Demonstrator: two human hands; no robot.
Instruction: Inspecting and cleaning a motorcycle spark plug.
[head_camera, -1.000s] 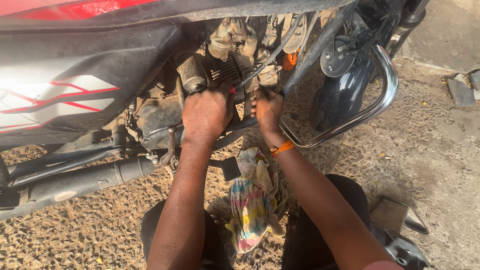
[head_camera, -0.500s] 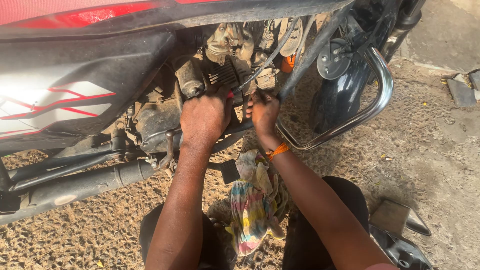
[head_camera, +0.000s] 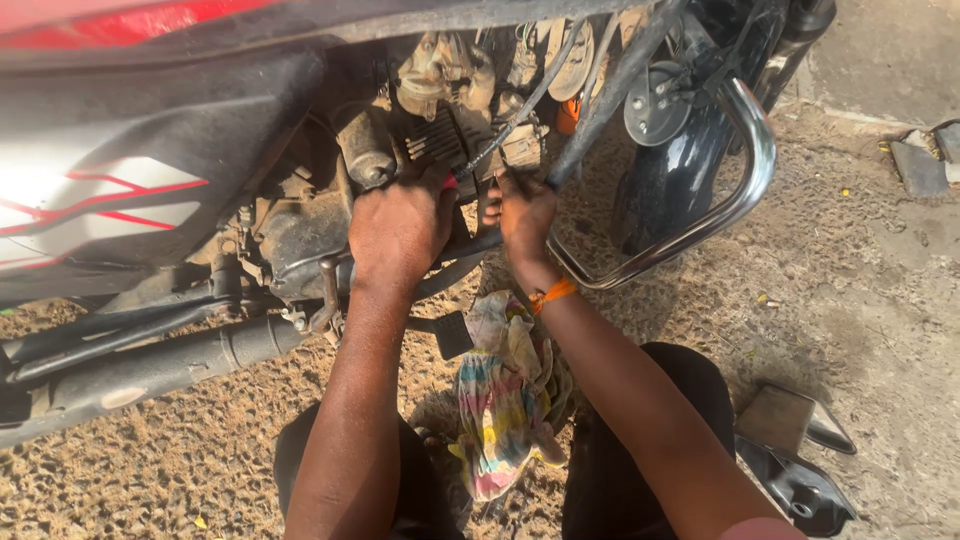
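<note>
a red, white and black motorcycle (head_camera: 150, 170) fills the top of the view, its dirty engine (head_camera: 440, 130) exposed. the chrome crash guard (head_camera: 740, 190) curves at right. a colourful rag (head_camera: 505, 390) lies between the person's knees. the left hand (head_camera: 400, 225) is closed around a red-handled tool (head_camera: 452, 182) at the engine; the right hand (head_camera: 525, 210) presses fingers against the engine, grip unclear.

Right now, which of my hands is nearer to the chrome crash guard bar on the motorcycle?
Right. The right hand works at the engine just beside the chrome crash guard bar, where it runs under the frame. The left hand is farther away, on the engine's other side, toward the exhaust pipe.
</note>
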